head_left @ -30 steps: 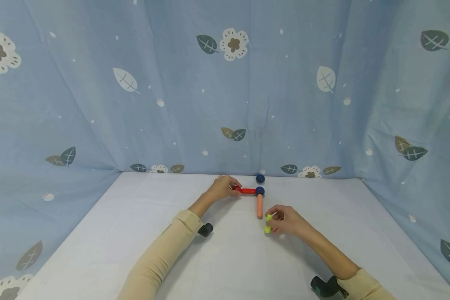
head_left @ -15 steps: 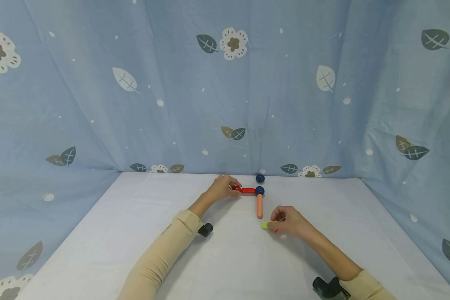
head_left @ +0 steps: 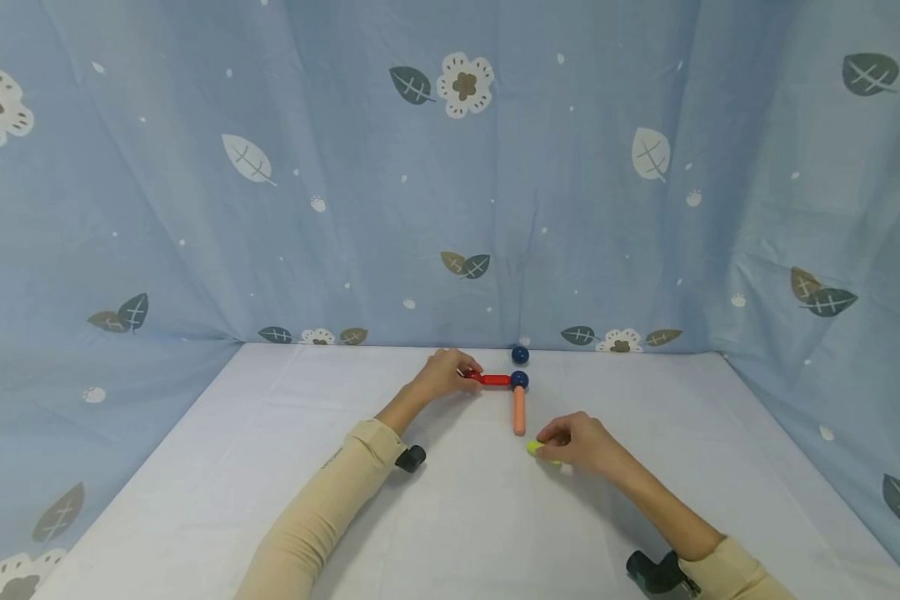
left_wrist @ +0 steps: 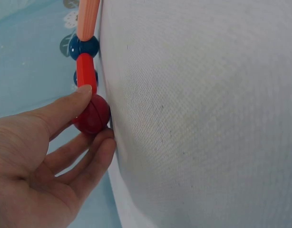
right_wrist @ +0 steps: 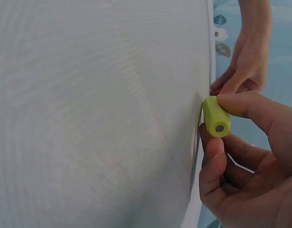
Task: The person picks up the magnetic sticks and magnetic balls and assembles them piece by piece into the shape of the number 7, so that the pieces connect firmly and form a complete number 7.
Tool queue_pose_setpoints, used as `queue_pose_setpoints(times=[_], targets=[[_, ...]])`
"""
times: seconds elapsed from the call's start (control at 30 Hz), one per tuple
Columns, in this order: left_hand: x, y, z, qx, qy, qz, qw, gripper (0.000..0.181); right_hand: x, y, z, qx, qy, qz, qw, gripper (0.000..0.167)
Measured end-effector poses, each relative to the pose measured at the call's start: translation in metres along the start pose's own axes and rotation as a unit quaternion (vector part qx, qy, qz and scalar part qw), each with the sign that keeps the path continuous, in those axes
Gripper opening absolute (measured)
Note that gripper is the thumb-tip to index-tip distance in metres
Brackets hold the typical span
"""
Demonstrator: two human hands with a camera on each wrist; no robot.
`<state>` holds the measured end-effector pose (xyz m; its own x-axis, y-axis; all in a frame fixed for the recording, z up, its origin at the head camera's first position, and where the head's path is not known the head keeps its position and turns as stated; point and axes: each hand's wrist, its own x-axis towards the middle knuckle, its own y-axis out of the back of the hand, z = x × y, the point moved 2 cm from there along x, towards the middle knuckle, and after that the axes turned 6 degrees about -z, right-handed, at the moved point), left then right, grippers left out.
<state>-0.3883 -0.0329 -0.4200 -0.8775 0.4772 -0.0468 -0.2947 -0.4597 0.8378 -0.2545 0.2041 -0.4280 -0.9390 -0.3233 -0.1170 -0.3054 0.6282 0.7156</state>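
Note:
My left hand (head_left: 442, 375) grips a red ball (left_wrist: 92, 115) between thumb and fingers at the table's far side. A red rod (head_left: 497, 380) runs from that ball to a dark blue ball (head_left: 520, 380). From the blue ball an orange rod (head_left: 520, 410) extends toward me. My right hand (head_left: 588, 443) pinches a short yellow-green rod (right_wrist: 215, 116), just right of the orange rod's near end and apart from it. A round grey metal disc shows in the yellow-green rod's end in the right wrist view. Fingers partly cover this rod in the head view.
Another dark blue ball (head_left: 521, 355) lies alone near the far table edge, behind the joined pieces. White cloth covers the table (head_left: 450, 525), and a blue patterned curtain (head_left: 345, 208) hangs behind and at both sides.
The yellow-green rod has turned in my right hand, from pointing away from me to lying more sideways, partly under the fingers. My left hand and the joined pieces stay in place.

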Motion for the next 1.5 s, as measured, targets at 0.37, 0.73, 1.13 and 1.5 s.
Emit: queue_pose_setpoints(times=[0.37,0.73,1.13,1.5], targets=[[-0.001,0.001,0.0,0.002,0.0,0.0,1.0,0.033,0.001,-0.004,-0.007,0.028,-0.057,-0.012,0.9979,0.024],[0.001,0.001,-0.002,-0.002,-0.008,0.001,1.0,0.033,0.008,-0.009,-0.009,0.049,-0.093,0.005,0.9944,0.025],[0.001,0.001,-0.001,0.0,-0.004,-0.002,1.0,0.034,0.012,-0.012,-0.01,0.051,-0.104,0.007,0.9933,0.023],[0.0,0.001,-0.001,-0.002,-0.012,-0.001,0.9999,0.033,0.015,-0.012,-0.011,0.047,-0.111,0.013,0.9926,0.025]])
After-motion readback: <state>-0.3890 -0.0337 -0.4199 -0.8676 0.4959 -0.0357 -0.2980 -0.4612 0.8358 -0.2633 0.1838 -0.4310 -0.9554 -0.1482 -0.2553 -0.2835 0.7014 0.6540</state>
